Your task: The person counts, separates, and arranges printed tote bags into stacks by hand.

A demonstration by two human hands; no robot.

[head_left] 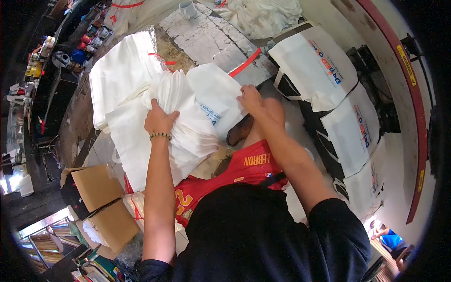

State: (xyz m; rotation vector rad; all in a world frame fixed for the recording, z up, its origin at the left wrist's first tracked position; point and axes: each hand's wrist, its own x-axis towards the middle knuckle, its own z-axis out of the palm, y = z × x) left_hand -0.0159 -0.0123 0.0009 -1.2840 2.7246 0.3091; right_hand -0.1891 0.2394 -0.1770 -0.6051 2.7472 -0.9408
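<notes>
A fanned stack of white fabric bags [181, 96] lies in front of me. My left hand [161, 120], with a beaded bracelet at the wrist, grips its near left part, thumb and forefinger spread over the folds. To the right, a white bag with blue print [213, 91] is partly lifted, its lower part overlapping the stack. Its right edge is pinched by the fingers of my right hand [250, 99]. The fingertips of both hands are partly hidden by cloth. More flat white bags [124, 75] lie under and left of the stack.
Printed white bags [314, 68] hang along the right by a red rail [413, 94]. A silvery board [202, 37] with red tape and a mug [187, 9] are at the back. Cardboard boxes [98, 188] stand lower left; ink jars [91, 40] line the upper left.
</notes>
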